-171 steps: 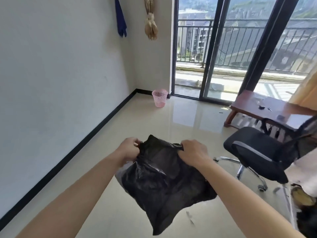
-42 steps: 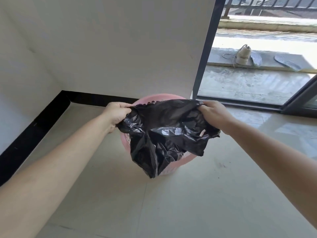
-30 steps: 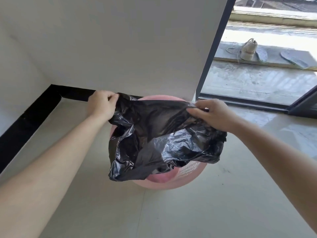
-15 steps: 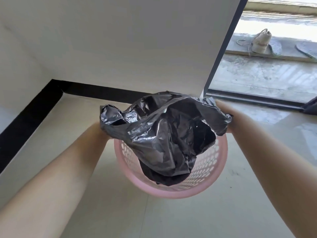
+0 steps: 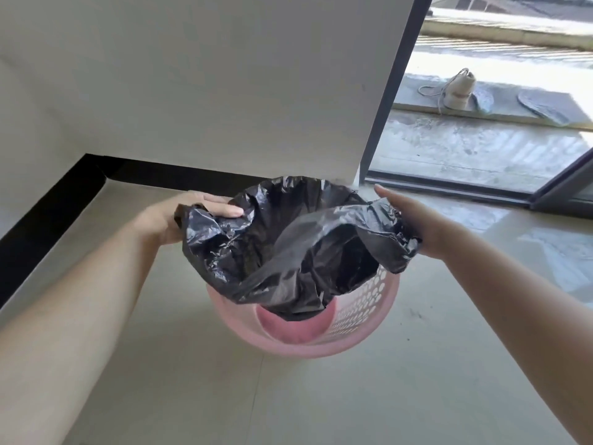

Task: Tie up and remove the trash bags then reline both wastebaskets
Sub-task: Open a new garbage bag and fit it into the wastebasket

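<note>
A pink perforated wastebasket stands on the tiled floor in the room's corner. A black trash bag hangs open-mouthed over it, its bottom dipping inside the basket. My left hand grips the bag's left rim, thumb on top. At the right rim, my right hand holds the bunched edge with fingers stretched forward. The bag's mouth is spread between both hands, above the basket's rim; part of the pink base shows under the bag.
A white wall with black skirting runs along the left and behind the basket. To the right is a dark sliding-door frame; a shoe and insoles lie on the balcony outside.
I walked from mid-room to the corner basket with the bag. Over the last second the bag's mouth was spread wider and its bottom dropped into the basket.
</note>
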The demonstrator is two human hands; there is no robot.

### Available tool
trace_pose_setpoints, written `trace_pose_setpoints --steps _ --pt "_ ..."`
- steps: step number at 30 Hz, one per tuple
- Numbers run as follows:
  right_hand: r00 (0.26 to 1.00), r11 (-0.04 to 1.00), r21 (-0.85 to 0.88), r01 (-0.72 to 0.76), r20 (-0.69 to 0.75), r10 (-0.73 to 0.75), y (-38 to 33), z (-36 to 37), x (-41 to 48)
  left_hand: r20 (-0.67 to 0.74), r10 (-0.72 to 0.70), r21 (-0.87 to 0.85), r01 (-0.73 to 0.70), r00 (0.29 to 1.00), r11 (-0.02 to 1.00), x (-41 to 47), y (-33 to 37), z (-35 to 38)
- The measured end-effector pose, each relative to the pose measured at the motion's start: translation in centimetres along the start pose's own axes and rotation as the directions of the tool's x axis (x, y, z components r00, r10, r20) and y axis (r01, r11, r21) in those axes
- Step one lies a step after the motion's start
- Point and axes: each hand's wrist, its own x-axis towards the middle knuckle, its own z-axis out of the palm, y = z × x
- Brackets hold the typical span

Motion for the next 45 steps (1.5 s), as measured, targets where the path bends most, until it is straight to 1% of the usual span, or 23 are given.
trace_pose_setpoints --steps 1,4,7,11,12,14,16,18,19,20,22,24,26,28,30,32,35,37,39,41,42,44,45 --pt "1.000 1.000 -0.001 0.015 -0.007 -0.015 0.0 -0.3 0.0 -0.002 0.026 0.006 -0.026 1.000 1.000 -0.1 0.4 0.3" --pt "0.997 0.991 -0.130 0.033 -0.069 -0.042 0.3 -0.9 0.3 -0.264 0.083 -0.028 -0.094 0.961 0.995 0.2 0.7 2.1" --pt "0.981 0.982 -0.188 0.002 -0.188 -0.038 0.5 -1.7 0.3 -0.430 0.093 -0.167 -0.180 0.898 0.969 0.8 1.0 3.9" --pt "0.934 0.998 -0.014 0.053 -0.354 -0.054 0.3 -1.6 0.4 -0.361 0.112 -0.390 -0.259 0.926 0.884 1.3 2.3 6.2" --pt "0.907 0.995 0.035 0.090 -0.415 -0.067 0.6 -1.6 0.9 -0.350 0.108 -0.398 -0.252 0.931 0.882 1.3 2.6 6.6" --pt "0.839 0.975 0.128 0.183 -0.537 -0.087 1.6 -1.6 2.6 -0.395 0.068 -0.361 -0.223 0.916 0.905 1.3 2.9 7.4" --pt "0.804 0.950 0.232 0.210 -0.594 -0.033 1.6 0.6 2.1 -0.508 -0.028 -0.355 -0.180 0.861 0.917 1.3 2.7 7.9" --pt "0.781 0.931 0.301 0.208 -0.624 0.028 1.7 2.6 1.3 -0.581 -0.147 -0.423 -0.143 0.801 0.895 1.9 1.5 7.7" --pt "0.773 0.930 0.310 0.200 -0.633 0.045 1.9 3.3 1.2 -0.578 -0.184 -0.455 -0.127 0.795 0.882 2.1 1.0 8.0" --pt "0.765 0.934 0.308 0.183 -0.641 0.061 2.1 4.1 0.8 -0.572 -0.201 -0.457 -0.105 0.795 0.883 1.8 0.8 8.6" --pt "0.745 0.952 0.273 0.136 -0.662 0.084 3.3 4.9 0.4 -0.624 -0.197 -0.395 -0.088 0.756 0.914 1.1 0.3 10.1" --pt "0.729 0.959 0.227 0.167 -0.684 0.035 4.3 5.1 0.4 -0.662 -0.201 -0.397 -0.110 0.722 0.911 1.1 -1.0 10.6" --pt "0.748 0.944 0.243 0.222 -0.664 -0.005 4.8 4.4 0.6 -0.676 -0.213 -0.430 -0.143 0.706 0.891 1.2 -2.4 10.7" --pt "0.790 0.927 0.293 0.235 -0.613 -0.006 5.2 3.5 0.9 -0.670 -0.224 -0.433 -0.127 0.708 0.892 1.7 -4.0 10.7" --pt "0.807 0.959 0.234 0.162 -0.591 0.007 5.8 2.4 1.2 -0.655 -0.242 -0.408 -0.065 0.716 0.911 1.9 -5.6 11.0" --pt "0.779 0.999 0.012 0.039 -0.627 -0.023 6.5 1.4 2.2 -0.639 -0.250 -0.345 0.019 0.728 0.938 2.4 -6.9 11.2" --pt "0.684 0.936 -0.334 -0.113 -0.710 -0.171 6.6 0.0 3.3 -0.577 -0.283 -0.316 0.110 0.766 0.942 3.0 -7.4 11.0" --pt "0.656 0.920 -0.370 -0.125 -0.726 -0.203 5.9 -0.5 3.7 -0.556 -0.308 -0.337 0.130 0.772 0.933 2.9 -6.5 10.5" --pt "0.681 0.973 -0.225 -0.041 -0.719 -0.137 5.4 -0.8 3.9 -0.552 -0.328 -0.402 0.100 0.767 0.910 2.7 -5.2 9.9" --pt "0.763 0.998 0.059 0.017 -0.646 0.026 4.9 -0.9 4.2 -0.565 -0.340 -0.491 0.025 0.752 0.871 2.8 -3.9 9.2" --pt "0.786 0.984 0.177 0.024 -0.611 0.091 4.6 -0.9 4.0 -0.597 -0.346 -0.510 -0.010 0.724 0.860 2.8 -3.2 8.9" --pt "0.764 0.968 0.252 0.013 -0.627 0.153 3.4 -0.2 3.3 -0.726 -0.312 -0.432 -0.053 0.613 0.900 2.5 -1.8 8.4" --pt "0.714 0.979 0.202 0.000 -0.686 0.141 2.4 0.3 2.5 -0.784 -0.228 -0.343 -0.096 0.577 0.934 2.5 -1.1 8.2"
